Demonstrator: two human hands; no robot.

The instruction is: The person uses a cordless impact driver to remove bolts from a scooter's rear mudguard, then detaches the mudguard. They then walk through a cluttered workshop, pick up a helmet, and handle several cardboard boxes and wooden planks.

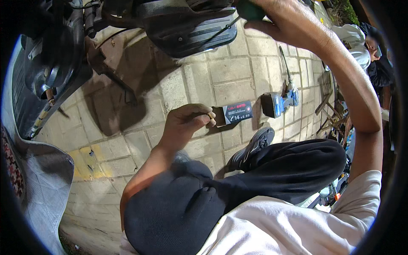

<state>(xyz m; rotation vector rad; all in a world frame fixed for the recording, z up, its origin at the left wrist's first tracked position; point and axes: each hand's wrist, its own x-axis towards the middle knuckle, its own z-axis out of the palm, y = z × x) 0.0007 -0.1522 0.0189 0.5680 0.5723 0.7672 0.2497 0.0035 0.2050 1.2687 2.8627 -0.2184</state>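
Observation:
My left hand (pixel 191 121) is closed in a pinch at the open end of a small dark printed cardboard box (pixel 238 112) low over the paving; what its fingertips grip is too small to make out. My right hand (pixel 284 27) reaches up to the top edge, its fingers curled at a dark green object (pixel 251 10) beside the black plastic bodywork (pixel 191 34) of a vehicle. Part of that hand is cut off by the frame. A blue cordless power tool (pixel 289 97) with a long bit lies on the paving to the right of the box.
Vehicle parts (pixel 53 63) and a grey cover (pixel 46 182) line the left side. My bent leg (pixel 289 165) is below the box. Another person (pixel 357 49) in white and dark clothing sits at the upper right, near a wooden stand (pixel 326 106). Brick paving (pixel 157 140) lies beneath.

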